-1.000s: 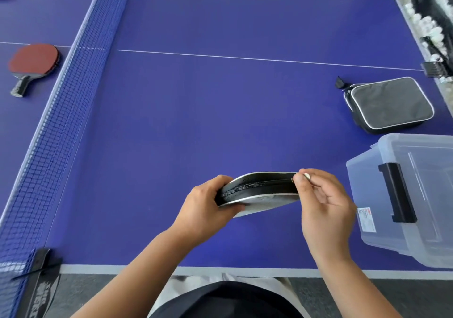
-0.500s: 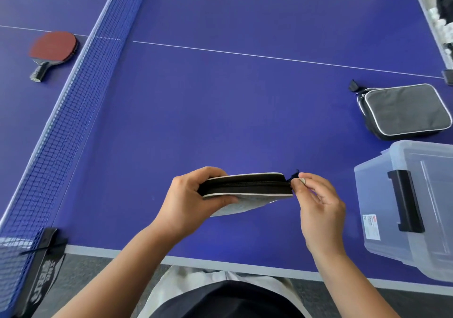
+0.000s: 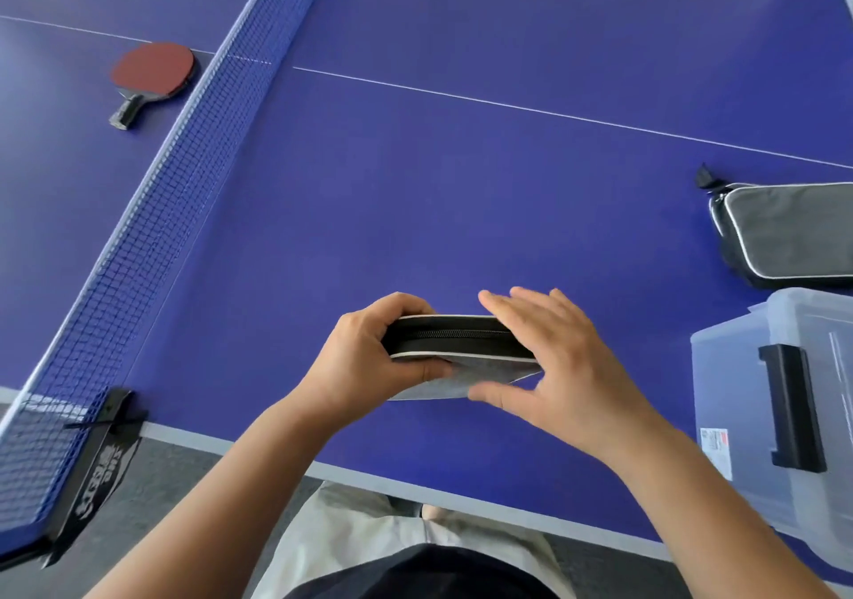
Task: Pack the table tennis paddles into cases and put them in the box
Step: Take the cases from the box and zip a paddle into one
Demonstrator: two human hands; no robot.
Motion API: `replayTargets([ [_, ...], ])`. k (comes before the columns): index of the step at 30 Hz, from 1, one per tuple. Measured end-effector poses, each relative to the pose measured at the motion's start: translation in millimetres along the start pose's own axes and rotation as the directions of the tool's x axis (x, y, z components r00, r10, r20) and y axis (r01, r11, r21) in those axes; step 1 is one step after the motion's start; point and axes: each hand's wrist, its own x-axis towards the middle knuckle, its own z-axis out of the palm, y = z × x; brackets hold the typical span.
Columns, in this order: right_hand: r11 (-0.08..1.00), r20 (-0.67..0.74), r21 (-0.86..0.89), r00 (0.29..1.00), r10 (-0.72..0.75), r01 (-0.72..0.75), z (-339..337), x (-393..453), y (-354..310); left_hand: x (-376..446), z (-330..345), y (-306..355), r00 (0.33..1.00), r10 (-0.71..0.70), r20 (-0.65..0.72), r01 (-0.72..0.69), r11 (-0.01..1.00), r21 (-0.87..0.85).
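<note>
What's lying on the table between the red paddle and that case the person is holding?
The net crosses that stretch in the head view. The red paddle lies beyond it; the held case is on the near side, with only bare blue table otherwise.

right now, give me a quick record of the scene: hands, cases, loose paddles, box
left hand: left hand grips the left end of the held case
right hand: right hand with straight fingers over the case's right end
held case: edge-on above the table, zipper facing the camera
second case: spare case lying flat at far right
loose paddle: red paddle beyond the net
box: clear box at right, black latch on its side
</note>
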Motion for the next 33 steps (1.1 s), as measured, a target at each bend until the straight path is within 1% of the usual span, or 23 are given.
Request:
replayTargets([
  [1,1.0,0.059,-0.022,0.998,0.0,0.001,0.8,8.3,-2.2,1.1,-0.1,-0.6,1.0,0.01,0.003,-0.01,1.0,0.012],
  [3,0.999,0.114,0.008,0.993,0.043,-0.044,3.2,20.0,-5.1,3.1,-3.2,-7.5,1.0,-0.002,-0.01,0.002,1.0,0.015],
  [6,0.988,0.099,0.107,0.99,0.105,-0.116,6.0,31.5,-7.0,1.6,-15.5,-39.9,0.995,-0.093,-0.022,0.092,0.995,-0.026],
  [8,0.961,0.08,0.188,0.979,0.189,-0.201,8.3,40.4,-11.4,-3.5,-24.9,-71.9,0.985,-0.173,-0.027,0.171,0.984,-0.054],
  [10,0.907,0.085,0.286,0.951,0.299,-0.31,14.5,49.3,-18.2,-10.0,-33.9,-102.5,0.955,-0.294,-0.032,0.288,0.95,-0.117],
  [12,0.818,0.088,0.411,0.91,0.405,-0.403,23.5,58.3,-26.1,-17.2,-42.7,-126.6,0.896,-0.444,-0.031,0.417,0.862,-0.287],
  [14,0.704,0.091,0.535,0.86,0.503,-0.468,35.2,69.6,-33.2,-21.9,-51.6,-145.1,0.831,-0.555,0.02,0.493,0.72,-0.489],
  [16,0.561,0.099,0.65,0.789,0.606,-0.512,51.5,81.0,-38.8,-23.6,-58.8,-160.8,0.798,-0.596,0.085,0.511,0.595,-0.621],
  [17,0.486,0.116,0.697,0.751,0.65,-0.527,61.2,86.2,-40.8,-23.8,-62.6,-164.6,0.792,-0.601,0.106,0.507,0.552,-0.662],
  [18,0.418,0.136,0.732,0.716,0.684,-0.538,71.6,91.1,-41.8,-22.7,-67.0,-167.8,0.79,-0.605,0.105,0.494,0.524,-0.693],
  [19,0.362,0.157,0.757,0.689,0.708,-0.545,81.7,95.9,-43.2,-19.5,-72.4,-169.0,0.79,-0.608,0.076,0.467,0.517,-0.718],
  [21,0.292,0.188,0.78,0.652,0.735,-0.554,102.2,105.5,-46.4,-9.1,-86.6,-173.9,0.782,-0.623,-0.02,0.419,0.549,-0.724],
  [22,0.284,0.188,0.782,0.644,0.741,-0.555,111.9,111.0,-49.0,-2.3,-94.7,-176.9,0.777,-0.627,-0.061,0.408,0.575,-0.709],
  [24,0.301,0.163,0.772,0.631,0.759,-0.561,131.1,123.8,-53.0,14.3,-111.6,-184.0,0.77,-0.626,-0.119,0.411,0.63,-0.659],
  [26,0.33,0.124,0.743,0.605,0.786,-0.582,150.4,137.7,-54.0,33.5,-126.2,-189.3,0.769,-0.621,-0.15,0.433,0.679,-0.592],
  [30,0.35,0.068,0.697,0.544,0.836,-0.626,182.0,174.1,-48.2,84.5,-151.9,-200.4,0.796,-0.574,-0.191,0.446,0.77,-0.456],
  [33,0.364,0.042,0.687,0.534,0.845,-0.629,195.2,207.5,-37.5,129.7,-168.8,-214.6,0.813,-0.547,-0.199,0.464,0.816,-0.345],
])
